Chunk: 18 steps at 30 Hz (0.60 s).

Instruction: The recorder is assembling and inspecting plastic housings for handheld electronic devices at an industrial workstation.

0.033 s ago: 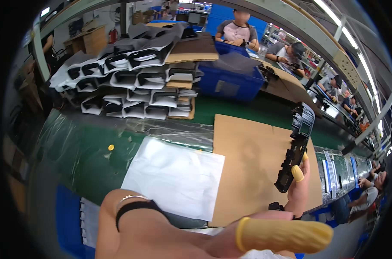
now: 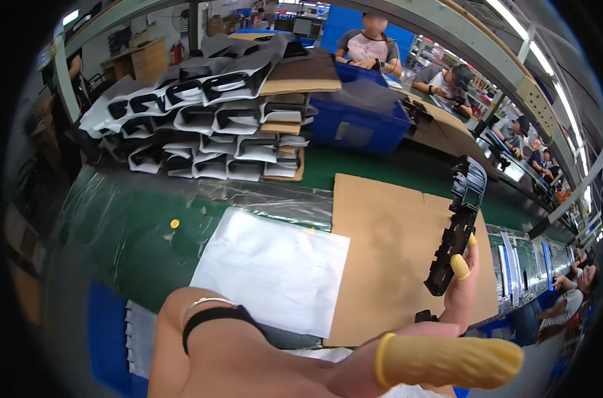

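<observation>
My right hand [image 2: 458,292], with yellow finger cots on its thumb and a finger, grips a long black plastic part [image 2: 451,242] by its lower end. The part stands tilted above a brown cardboard sheet [image 2: 381,265], and its upper end is a curved, slotted frame. Close to the camera, my left hand [image 2: 341,373] reaches across the lower edge, holding nothing that I can see. One finger in a yellow cot stretches to the right; most of its other fingers are hidden. A white padded sheet [image 2: 271,272] lies left of the cardboard.
Wrapped black parts [image 2: 208,123] are stacked in white sleeves at the back left. Beside them stands a blue bin [image 2: 361,126]. A loose yellow finger cot [image 2: 175,224] lies on the green table [image 2: 135,249]. Several people work farther along the bench; a metal rail [image 2: 461,40] crosses overhead.
The scene has shifted slightly to the right in view. My left hand's stretched finger sits a little farther right, while my right hand keeps its grip on the black plastic part.
</observation>
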### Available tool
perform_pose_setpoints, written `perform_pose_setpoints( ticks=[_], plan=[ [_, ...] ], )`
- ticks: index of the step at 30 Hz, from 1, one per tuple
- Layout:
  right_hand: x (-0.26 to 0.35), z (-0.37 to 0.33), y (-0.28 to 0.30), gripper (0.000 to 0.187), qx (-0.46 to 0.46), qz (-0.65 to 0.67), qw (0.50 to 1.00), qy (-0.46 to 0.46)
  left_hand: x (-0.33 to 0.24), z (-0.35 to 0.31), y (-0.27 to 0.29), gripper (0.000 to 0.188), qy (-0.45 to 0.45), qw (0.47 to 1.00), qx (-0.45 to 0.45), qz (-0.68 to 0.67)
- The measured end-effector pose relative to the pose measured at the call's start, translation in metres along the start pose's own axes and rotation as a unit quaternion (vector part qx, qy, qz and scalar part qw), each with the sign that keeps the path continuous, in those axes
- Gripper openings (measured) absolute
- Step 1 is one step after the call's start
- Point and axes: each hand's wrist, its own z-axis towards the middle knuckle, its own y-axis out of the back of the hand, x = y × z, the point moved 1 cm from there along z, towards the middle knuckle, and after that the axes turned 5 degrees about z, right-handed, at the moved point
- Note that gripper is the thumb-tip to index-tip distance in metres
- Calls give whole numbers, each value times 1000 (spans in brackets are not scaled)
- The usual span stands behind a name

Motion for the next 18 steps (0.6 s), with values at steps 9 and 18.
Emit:
perform_pose_setpoints(
  ticks=[9, 18],
  plan=[
    [3, -14, -4, 76, -35, -16, 999, -1, -24, 22, 43, 83, 116, 957, 86, 253],
    [-19, -30, -20, 97, 44, 67, 995, -64, -68, 42, 72, 43, 92, 848, 34, 521]
  ],
)
